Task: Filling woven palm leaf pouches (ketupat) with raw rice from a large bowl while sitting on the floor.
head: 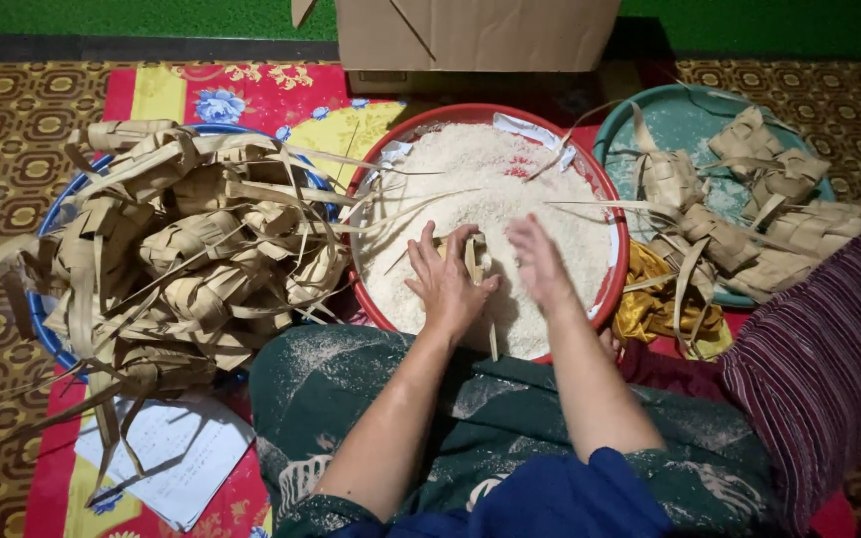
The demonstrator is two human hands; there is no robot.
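A red basin [617, 261] full of white raw rice [490, 189] sits in front of my knees. My left hand [445, 284] grips a woven palm-leaf pouch [474, 254] over the rice, its leaf strips hanging down. My right hand [540, 261] hovers just right of the pouch, fingers apart, above the rice and holding nothing I can see.
A blue basin [44, 329] at the left is heaped with empty woven pouches [191, 249]. A teal tray [689, 120] at the right holds several more pouches [749, 209]. A cardboard box [475, 35] stands behind; paper [186, 448] lies on the mat. Another person's striped sleeve [819, 359] is at right.
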